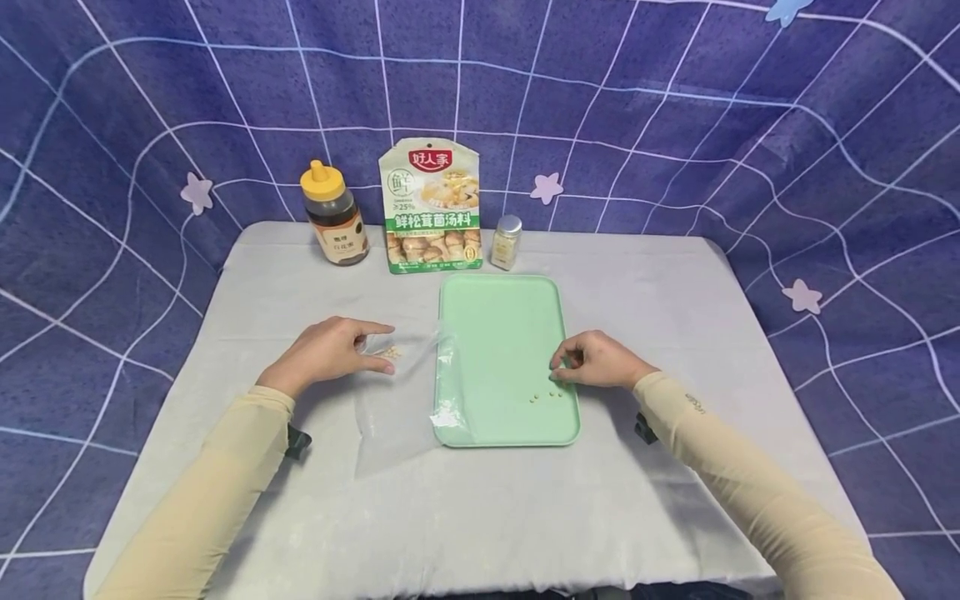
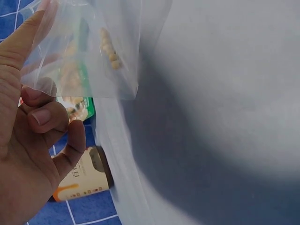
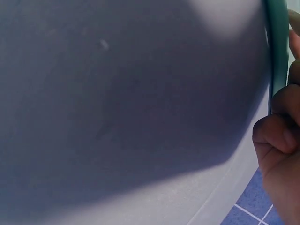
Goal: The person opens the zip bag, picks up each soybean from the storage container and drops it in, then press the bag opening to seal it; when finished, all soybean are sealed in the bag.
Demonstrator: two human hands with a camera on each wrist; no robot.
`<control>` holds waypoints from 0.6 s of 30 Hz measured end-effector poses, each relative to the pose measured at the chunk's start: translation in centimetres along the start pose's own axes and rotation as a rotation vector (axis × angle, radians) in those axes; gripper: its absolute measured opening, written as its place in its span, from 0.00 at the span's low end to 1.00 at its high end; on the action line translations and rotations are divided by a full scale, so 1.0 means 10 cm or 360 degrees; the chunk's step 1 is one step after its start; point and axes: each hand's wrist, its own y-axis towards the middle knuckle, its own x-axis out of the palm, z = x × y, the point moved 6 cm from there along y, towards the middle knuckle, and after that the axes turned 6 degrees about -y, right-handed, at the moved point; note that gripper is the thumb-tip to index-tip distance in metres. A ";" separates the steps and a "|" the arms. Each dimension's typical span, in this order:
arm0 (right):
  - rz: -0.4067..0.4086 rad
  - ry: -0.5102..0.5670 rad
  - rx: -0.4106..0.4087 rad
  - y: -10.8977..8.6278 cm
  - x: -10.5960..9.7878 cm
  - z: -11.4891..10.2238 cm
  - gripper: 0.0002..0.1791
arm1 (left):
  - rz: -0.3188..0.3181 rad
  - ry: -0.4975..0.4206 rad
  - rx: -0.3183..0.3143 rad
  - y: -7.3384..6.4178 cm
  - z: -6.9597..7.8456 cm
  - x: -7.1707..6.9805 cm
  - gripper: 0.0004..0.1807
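Note:
My left hand [image 1: 326,354] holds a clear plastic bag [image 1: 397,433] by its mouth, thumb and forefinger apart in a C shape. A small cluster of pale round beans [image 2: 110,49] lies inside the bag. The bag's right part overlaps the left edge of a light green tray [image 1: 502,321]. Over the tray's right side, my right hand [image 1: 600,360] has its thumb and forefinger close together near the surface. Whether a bean is between those fingertips cannot be seen. Several loose beans [image 1: 552,395] lie on the tray just below them. In the right wrist view, curled fingers [image 3: 281,133] show beside the tray rim.
Along the back stand a yellow-capped honey bottle [image 1: 335,218], an upright food packet [image 1: 432,208] with mushroom pictures, and a small silver-lidded jar [image 1: 506,243]. A pale cloth covers the table [image 1: 525,517]. Behind hangs a blue gridded curtain [image 1: 480,92] with stars.

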 end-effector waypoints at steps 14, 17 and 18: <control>0.0140 0.0035 0.0016 0.06 -0.12 -0.15 0.03 | 0.0001 0.0010 -0.0006 -0.01 0.00 0.00 0.40; 0.0279 0.0111 -0.0101 0.16 -0.26 -0.41 0.03 | 0.0003 0.0018 -0.0001 -0.01 0.01 0.00 0.40; 0.0322 0.0141 -0.0142 0.21 -0.30 -0.52 0.03 | 0.0005 0.0020 0.0003 -0.01 0.01 0.00 0.40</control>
